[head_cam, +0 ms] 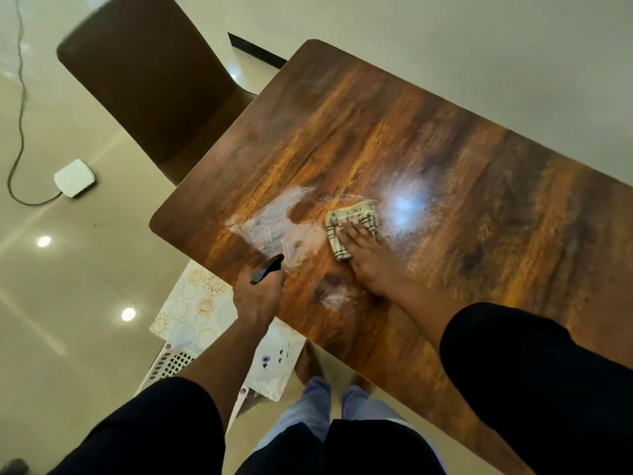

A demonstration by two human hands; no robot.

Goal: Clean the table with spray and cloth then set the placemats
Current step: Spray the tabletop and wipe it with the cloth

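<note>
A glossy brown wooden table (445, 159) fills the middle of the view, with whitish wet streaks (274, 224) near its left end. My right hand (366, 255) presses flat on a folded checked cloth (349, 217) lying on the tabletop. My left hand (258, 296) grips a spray bottle, of which only the black nozzle (269, 267) shows, at the table's near edge. Patterned placemats (202, 310) lie on a white basket (171, 365) below the table edge, partly hidden by my left arm.
A brown chair (154, 80) stands at the table's far left corner. On the shiny floor to the left lie a white box (73, 178) and its dark cable (20, 114). My legs (342, 406) stand at the table's near side.
</note>
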